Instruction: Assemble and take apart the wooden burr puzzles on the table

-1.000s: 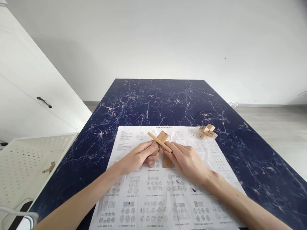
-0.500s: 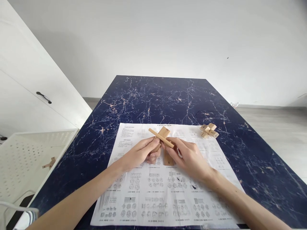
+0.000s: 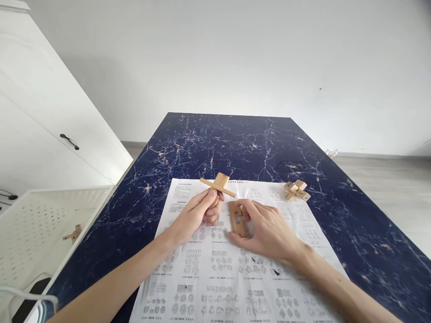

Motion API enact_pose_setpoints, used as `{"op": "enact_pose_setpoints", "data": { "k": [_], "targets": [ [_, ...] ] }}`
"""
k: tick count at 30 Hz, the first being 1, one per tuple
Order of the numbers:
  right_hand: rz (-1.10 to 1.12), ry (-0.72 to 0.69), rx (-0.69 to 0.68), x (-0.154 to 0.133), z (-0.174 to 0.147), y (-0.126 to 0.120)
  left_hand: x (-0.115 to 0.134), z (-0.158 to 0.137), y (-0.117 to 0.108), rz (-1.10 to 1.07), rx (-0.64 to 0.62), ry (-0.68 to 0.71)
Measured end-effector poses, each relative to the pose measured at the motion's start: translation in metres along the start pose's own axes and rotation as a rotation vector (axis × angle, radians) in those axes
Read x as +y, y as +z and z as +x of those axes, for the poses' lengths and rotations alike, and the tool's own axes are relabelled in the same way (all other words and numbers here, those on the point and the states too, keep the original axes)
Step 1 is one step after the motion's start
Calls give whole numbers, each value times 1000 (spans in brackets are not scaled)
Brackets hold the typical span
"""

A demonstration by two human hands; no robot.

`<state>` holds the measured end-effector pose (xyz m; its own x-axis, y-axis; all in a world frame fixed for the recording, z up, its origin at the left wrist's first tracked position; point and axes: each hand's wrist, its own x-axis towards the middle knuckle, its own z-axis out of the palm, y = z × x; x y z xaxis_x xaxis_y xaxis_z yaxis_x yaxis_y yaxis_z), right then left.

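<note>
My left hand [image 3: 200, 211] is closed round two wooden puzzle pieces [image 3: 220, 183] fitted crosswise, held up above the printed sheet. One is a flat block with a mark near its top; the other is a thin strip seen edge-on. Its fingers hide the lower part. Lower and to the right, my right hand [image 3: 266, 226] reaches over a flat wooden puzzle piece [image 3: 238, 229] with a notch cut in it, which lies on the sheet. Thumb and fingers are spread about that piece; whether they touch it I cannot tell.
Beneath the hands lies a creased paper sheet [image 3: 188, 291] printed with diagrams. An assembled wooden puzzle [image 3: 296, 190] with numbers stands at its far right corner. The dark blue marbled table [image 3: 215, 143] meets a white perforated tray [image 3: 40, 224] on the left, holding another wooden puzzle [image 3: 73, 233].
My right hand has let go of the crossed pieces and moved down to the notched piece. My left hand has carried the crossed pieces slightly left.
</note>
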<state>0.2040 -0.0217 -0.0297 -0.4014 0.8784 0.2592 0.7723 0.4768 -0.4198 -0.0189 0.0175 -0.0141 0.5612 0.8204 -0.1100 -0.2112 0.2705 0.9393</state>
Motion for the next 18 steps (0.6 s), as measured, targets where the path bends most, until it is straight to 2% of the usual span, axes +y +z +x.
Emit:
{"op": "enact_pose_setpoints", "data": {
  "k": [6, 12, 15, 18],
  "targets": [
    [-15, 16, 17, 12, 1, 1, 0, 0, -2, -44, 54, 4],
    [85, 71, 0, 27, 2, 1, 0, 2, -4, -78, 98, 23],
    [200, 178, 6, 29, 5, -2, 0, 3, -5, -76, 122, 27],
    [482, 349, 24, 28, 9, -11, 1, 2, -5, -107, 130, 20]
  ]
}}
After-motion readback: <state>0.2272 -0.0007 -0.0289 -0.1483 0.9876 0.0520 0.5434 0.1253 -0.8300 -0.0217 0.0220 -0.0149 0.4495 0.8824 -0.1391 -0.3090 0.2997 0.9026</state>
